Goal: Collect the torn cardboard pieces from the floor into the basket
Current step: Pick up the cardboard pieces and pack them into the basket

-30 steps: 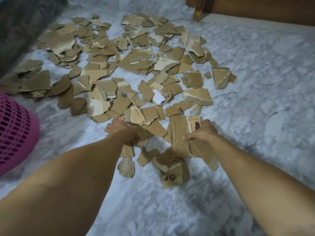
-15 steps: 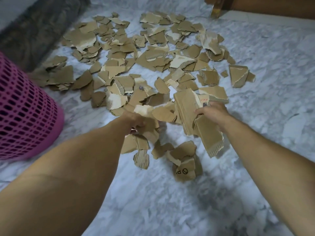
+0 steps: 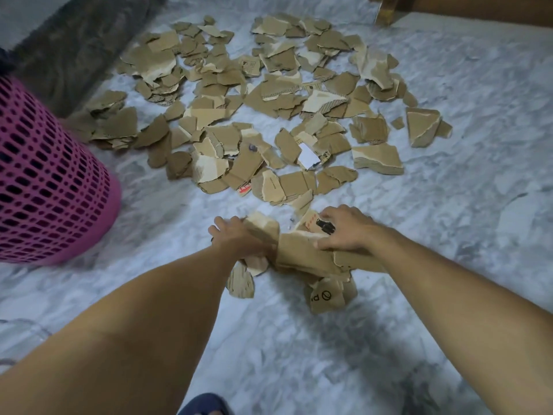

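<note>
Many torn brown cardboard pieces lie scattered over the marble floor ahead. My left hand grips a few pieces from the left side. My right hand holds a stack of longer cardboard strips, fingers curled over their top. The two handfuls are pressed together above the floor. Beneath them lie more pieces, one printed with black letters. The pink mesh basket stands at the left edge, its opening out of frame.
A dark fuzzy rug lies at the top left behind the basket. Wooden furniture with a leg runs along the top right. A blue slipper toe shows at the bottom edge. Bare marble floor stretches to the right.
Both hands lifted their cardboard off the floor and came together, merging the two handfuls. The view shifted, so the basket shows more at the left.
</note>
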A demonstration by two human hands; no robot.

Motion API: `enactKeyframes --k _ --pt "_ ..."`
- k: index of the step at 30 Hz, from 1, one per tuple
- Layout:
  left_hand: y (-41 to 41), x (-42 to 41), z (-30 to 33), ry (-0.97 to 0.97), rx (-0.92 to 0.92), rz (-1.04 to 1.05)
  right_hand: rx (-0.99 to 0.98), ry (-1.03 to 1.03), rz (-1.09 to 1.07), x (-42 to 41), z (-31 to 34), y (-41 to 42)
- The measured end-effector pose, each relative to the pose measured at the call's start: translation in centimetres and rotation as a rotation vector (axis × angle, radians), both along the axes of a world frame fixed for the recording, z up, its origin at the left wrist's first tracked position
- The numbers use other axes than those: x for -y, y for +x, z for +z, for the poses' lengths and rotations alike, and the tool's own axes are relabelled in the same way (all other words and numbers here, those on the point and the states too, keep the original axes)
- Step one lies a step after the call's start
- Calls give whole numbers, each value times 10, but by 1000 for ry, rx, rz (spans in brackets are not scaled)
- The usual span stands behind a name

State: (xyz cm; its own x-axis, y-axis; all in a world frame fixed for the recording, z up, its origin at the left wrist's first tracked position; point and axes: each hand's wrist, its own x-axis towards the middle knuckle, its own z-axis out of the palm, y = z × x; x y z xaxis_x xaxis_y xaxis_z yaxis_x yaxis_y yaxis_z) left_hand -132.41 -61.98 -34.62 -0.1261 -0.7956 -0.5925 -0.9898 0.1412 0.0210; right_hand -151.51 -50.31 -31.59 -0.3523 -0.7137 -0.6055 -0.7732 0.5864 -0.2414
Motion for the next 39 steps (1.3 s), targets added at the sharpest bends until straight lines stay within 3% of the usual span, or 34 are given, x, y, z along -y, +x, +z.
enactKeyframes --k 4,8,11,17,22,33,39 --pt "1 -12 -14 -36 24 51 118 -60 -204 -15 -4 -12" --pt "-2 -11 -13 -44 5 87 -37 76 -69 -38 -9 -28" --pt "-4 -9 -15 -63 -17 106 -81 59 -79 -47 -17 -28" --pt "-3 -10 -15 46 -207 187 100 6 -130 -39 -22 -19" --pt "-9 -16 -13 58 -403 333 -11 1 -114 -34 -28 8" --pt "-4 -4 -1 75 -477 345 382 -57 -393 -32 -24 15" --pt "12 37 41 -36 -574 395 490 -149 -417 -9 30 -10"
